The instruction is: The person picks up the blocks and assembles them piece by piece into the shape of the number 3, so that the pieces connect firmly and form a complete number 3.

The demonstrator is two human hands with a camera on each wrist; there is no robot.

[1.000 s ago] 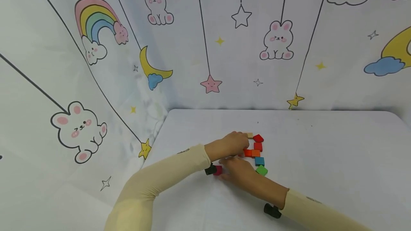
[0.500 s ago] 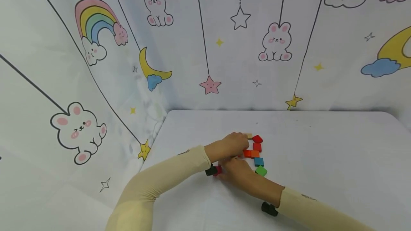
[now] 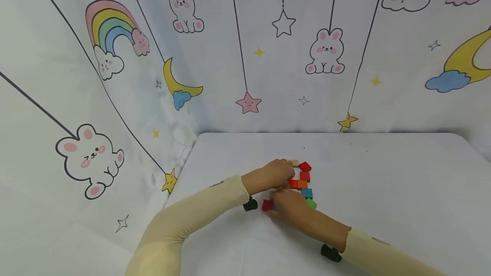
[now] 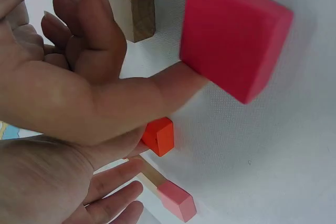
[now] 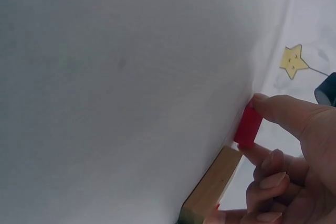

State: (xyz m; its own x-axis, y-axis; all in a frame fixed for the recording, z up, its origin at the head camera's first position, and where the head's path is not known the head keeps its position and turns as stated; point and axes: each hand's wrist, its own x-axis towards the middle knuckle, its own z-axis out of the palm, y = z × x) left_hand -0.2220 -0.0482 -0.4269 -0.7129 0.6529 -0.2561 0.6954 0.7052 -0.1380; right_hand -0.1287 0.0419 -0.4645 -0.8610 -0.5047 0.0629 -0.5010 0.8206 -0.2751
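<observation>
My right hand [image 3: 293, 205] pinches a crimson block [image 4: 231, 38] between thumb and index finger, close over the white table; its other fingers are curled in. In the right wrist view the same crimson block [image 5: 249, 126] shows between thumb and fingertip. My left hand [image 3: 270, 175] lies farther back over the left end of the block arrangement. The left wrist view shows its fingers [image 4: 113, 200] extended beside an orange-red block [image 4: 161, 137]. Past them are a plain wooden block and a pink block [image 4: 177, 200]. Part of the arrangement is hidden under the left hand.
Along the right side of the arrangement lie a red five-sided block [image 3: 305, 166], a red block [image 3: 304, 176], an orange block [image 3: 302, 184], a blue block [image 3: 307, 193] and a green block [image 3: 312, 203]. Behind the table [image 3: 383, 191] hangs a printed cloth [image 3: 218, 54].
My right hand has shifted slightly right with the crimson block, which now stands apart from the left wrist camera in the head view. My left hand stays at the same blocks.
</observation>
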